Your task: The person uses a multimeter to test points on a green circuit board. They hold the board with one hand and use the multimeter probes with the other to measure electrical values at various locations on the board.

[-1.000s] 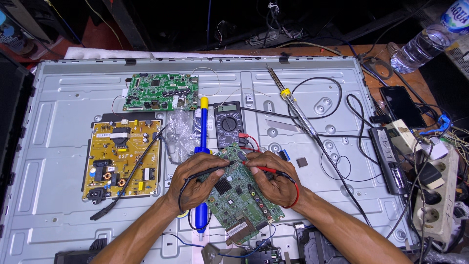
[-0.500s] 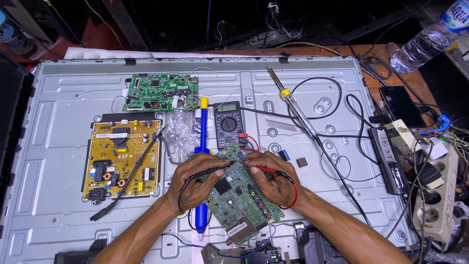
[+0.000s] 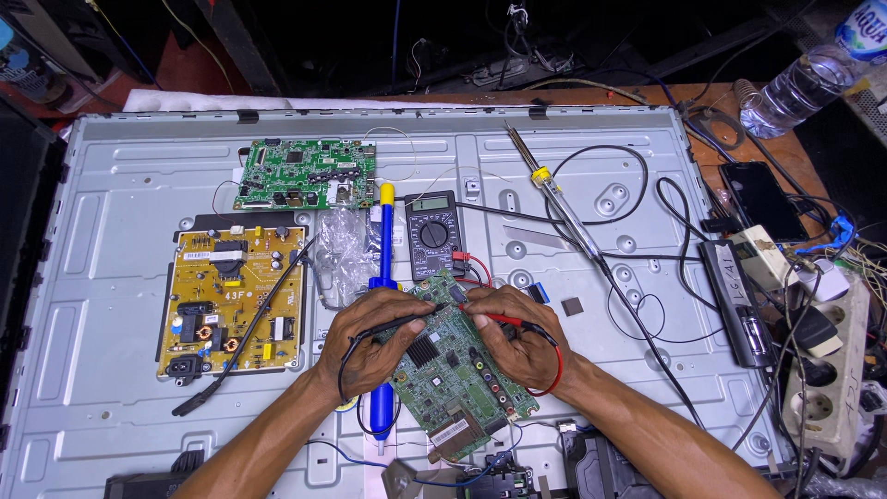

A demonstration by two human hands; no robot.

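Left hand [image 3: 370,334] pinches the black probe [image 3: 393,325], right hand [image 3: 517,334] the red probe [image 3: 499,319], tips angled onto the loose green circuit board [image 3: 453,374] beneath them; grey digital multimeter [image 3: 434,234] sits just beyond, readable.

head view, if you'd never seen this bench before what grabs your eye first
The eye lands on the two hands at bottom centre: the left hand holds a black probe and the right hand a red probe, both tips on a green circuit board. Just behind them lies a multimeter. To the left, a yellow power board stands out against the grey metal back panel.
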